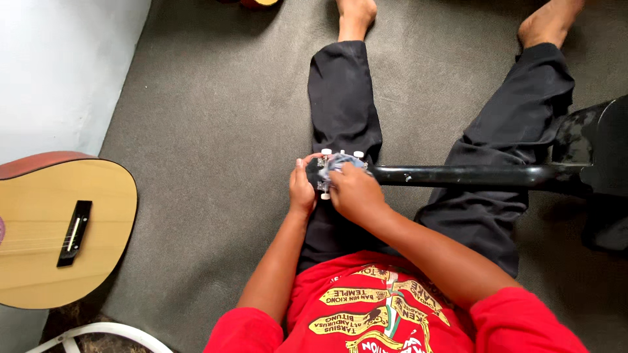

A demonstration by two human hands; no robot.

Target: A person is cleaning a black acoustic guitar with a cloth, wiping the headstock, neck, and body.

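Black guitar neck (464,175) w/ white tuning pegs (326,152), tan guitar (46,235) w/ black bridge, grey carpet floor (209,131), red printed shirt (386,314).

A person in a red printed shirt (386,314) and black trousers (343,104) is sitting on grey carpet (216,144), legs stretched out and bare feet near the top edge. A black guitar (589,157) is lying across the lap, its neck (464,175) running leftward to the headstock (327,171) with white tuning pegs (325,152). The left hand (301,191) is gripping the headstock's end, while the right hand (353,193) is pressing a small bluish-grey cloth (340,163) against it. A light wooden guitar (59,229) is lying at the left by the pale wall (59,65), well apart from the hands, and a white curved tube (98,330) is showing at the bottom left corner.
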